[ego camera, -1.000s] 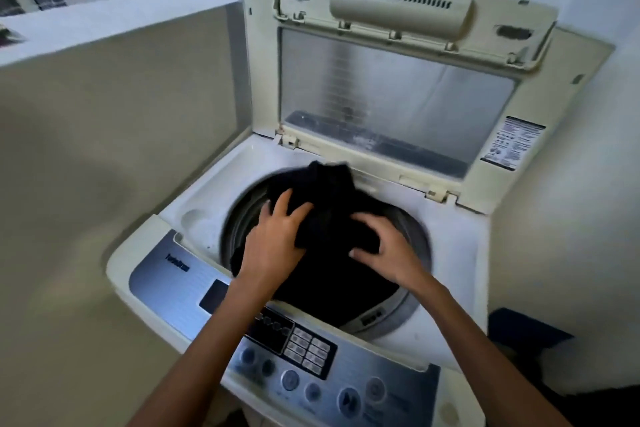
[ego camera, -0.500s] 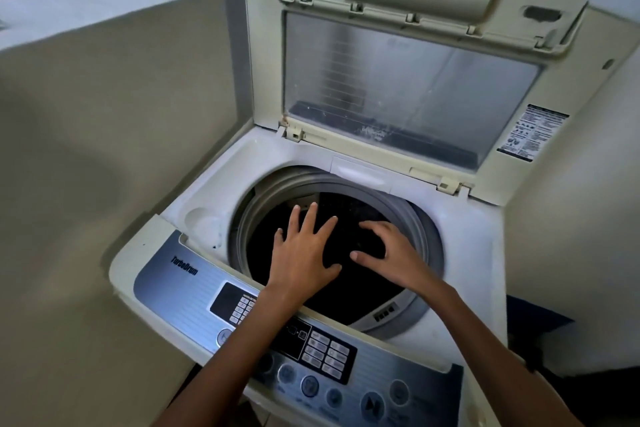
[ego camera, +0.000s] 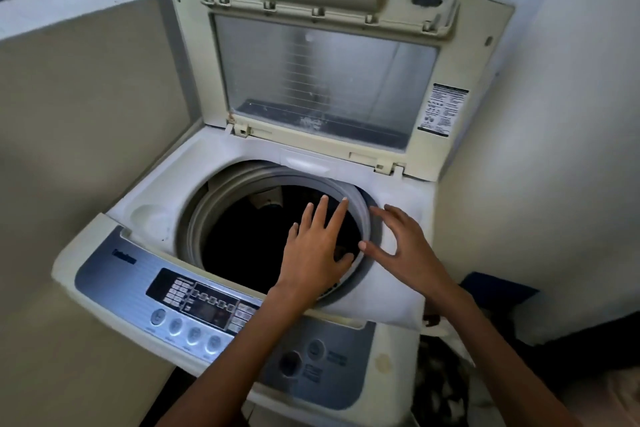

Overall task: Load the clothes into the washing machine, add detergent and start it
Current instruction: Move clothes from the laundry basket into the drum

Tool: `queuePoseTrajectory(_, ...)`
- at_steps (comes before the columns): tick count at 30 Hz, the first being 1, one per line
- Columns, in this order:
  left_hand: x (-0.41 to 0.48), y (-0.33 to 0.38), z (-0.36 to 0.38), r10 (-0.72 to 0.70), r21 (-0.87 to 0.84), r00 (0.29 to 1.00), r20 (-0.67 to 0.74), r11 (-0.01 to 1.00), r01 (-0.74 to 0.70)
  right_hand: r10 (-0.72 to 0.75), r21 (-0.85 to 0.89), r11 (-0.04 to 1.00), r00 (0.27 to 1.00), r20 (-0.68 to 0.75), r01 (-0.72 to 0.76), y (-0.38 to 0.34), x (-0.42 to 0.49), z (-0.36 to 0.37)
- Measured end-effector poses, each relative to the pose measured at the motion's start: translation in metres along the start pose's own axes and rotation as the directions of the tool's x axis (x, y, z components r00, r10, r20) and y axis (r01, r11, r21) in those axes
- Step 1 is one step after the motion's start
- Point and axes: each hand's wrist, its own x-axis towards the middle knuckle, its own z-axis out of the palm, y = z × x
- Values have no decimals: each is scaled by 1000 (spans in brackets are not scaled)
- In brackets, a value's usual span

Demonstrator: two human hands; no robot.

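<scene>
Head view: dark clothes lie low inside the drum of the washing machine, hard to tell apart from the shadow there. The left hand hovers over the right part of the drum's mouth, its fingers straight and spread, holding nothing. The right hand is over the drum's right rim, likewise spread and empty; whether it touches the rim I cannot tell. Both palms face down, which I judge suits pressing or settling the load rather than gripping it. Behind the drum the lid stands folded up, which leaves the mouth free for loading. In front of the drum sits the control panel, untouched. No detergent shows. To the right of the drum, low beside the machine, is a dark heap, perhaps more laundry.
</scene>
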Motion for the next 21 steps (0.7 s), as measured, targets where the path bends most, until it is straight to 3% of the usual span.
queuePoseTrajectory(6,-7,86,25,46,34,999,2,998,-46,45,20,999,999,-17,-44,47,-44,-59)
queuePoseTrajectory(12,-18,177,69,149,-64,989,24,987,-147,127,20,992,992,14,-127,115,-99,-107)
queuePoseTrajectory(21,-34,233,163,154,-71,942,299,988,-139,304,34,951,951,63,-306,224,-166,-114)
